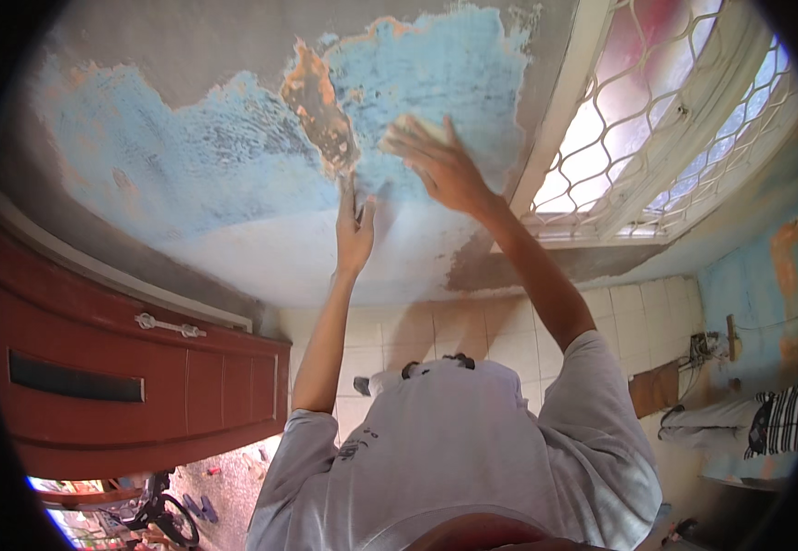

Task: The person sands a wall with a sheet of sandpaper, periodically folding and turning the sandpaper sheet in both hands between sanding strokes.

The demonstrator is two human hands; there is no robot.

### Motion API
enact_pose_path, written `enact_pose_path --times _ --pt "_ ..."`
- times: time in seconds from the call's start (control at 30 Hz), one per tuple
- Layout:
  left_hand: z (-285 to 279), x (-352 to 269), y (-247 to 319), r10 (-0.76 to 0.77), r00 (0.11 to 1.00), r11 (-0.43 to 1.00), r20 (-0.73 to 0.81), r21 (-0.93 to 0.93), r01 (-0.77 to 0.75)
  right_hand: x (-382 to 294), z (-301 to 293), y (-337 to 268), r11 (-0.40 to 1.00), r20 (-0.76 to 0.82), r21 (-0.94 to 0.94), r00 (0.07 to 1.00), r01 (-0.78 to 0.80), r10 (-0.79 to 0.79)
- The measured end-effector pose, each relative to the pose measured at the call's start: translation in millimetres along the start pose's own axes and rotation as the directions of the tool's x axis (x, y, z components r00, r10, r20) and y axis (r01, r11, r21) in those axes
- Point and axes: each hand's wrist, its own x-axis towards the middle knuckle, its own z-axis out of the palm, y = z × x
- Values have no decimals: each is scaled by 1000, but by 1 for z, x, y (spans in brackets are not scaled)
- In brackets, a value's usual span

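My right hand (450,169) is slightly blurred and presses a pale, flat pad (416,131) against a wall with worn light-blue paint (440,76). The fingers lie over the pad, so its kind is unclear. Lower and to the left, my left hand (355,231) touches the same wall, fingers extended and thumb apart, with nothing visible in it. Its fingertips reach the lower end of a chipped patch (320,103) of bare grey plaster with orange edges. Grey plaster (213,41) borders the blue area above, and a smooth whitish band (289,241) runs below it.
A window with a wavy metal grille (595,138) is at right. A red-brown door (220,372) stands at left, with a motorcycle (161,510) and slippers (199,508) outside. Pale tiles (509,330) lie below the wall. Striped cloth (785,420), perhaps a person's clothing, shows far right near cables (705,348).
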Motion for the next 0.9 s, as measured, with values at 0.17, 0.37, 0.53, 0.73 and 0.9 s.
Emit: enact_pose_path --times 0.17,0.37,0.53,0.73,0.9 --pt "32 -56 19 -206 960 825 187 -494 273 -101 19 -64 316 386 702 714 -638 585" --pt "37 -111 15 -365 892 744 265 -492 451 -183 15 -112 -61 528 701 460 -710 714" --pt "21 -117 29 -263 866 950 425 -41 308 -189 -4 -116 -153 567 720 447 -677 692" --pt "36 -142 30 -426 841 670 334 -508 542 -204 10 -114 -134 562 645 348 -753 750" --pt "45 -172 35 -470 808 563 356 -584 585 -210 18 -122 -115 495 672 328 -732 805"
